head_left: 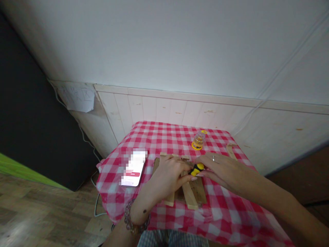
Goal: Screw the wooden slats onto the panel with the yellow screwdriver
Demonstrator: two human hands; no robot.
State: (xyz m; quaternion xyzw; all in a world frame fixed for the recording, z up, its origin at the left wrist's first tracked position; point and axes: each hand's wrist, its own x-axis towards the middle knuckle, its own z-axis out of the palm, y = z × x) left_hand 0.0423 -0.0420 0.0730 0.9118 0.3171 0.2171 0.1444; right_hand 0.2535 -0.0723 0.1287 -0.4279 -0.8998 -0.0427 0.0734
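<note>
A small wooden frame of slats (191, 193) lies on the red-and-white checked tablecloth (226, 212). My left hand (168, 175) rests on the frame with its fingers curled, pressing on the wood. My right hand (221, 168), a ring on one finger, is closed around a yellow-and-black screwdriver (197, 169) held over the frame's middle. The screwdriver's tip is hidden between the two hands.
A phone (133, 168) with a lit screen lies left of the frame. A clear, yellow-rimmed container of bits (199, 140) stands behind the frame. A loose wooden piece (231, 151) lies at the right rear. A white panelled wall (180, 109) backs the table.
</note>
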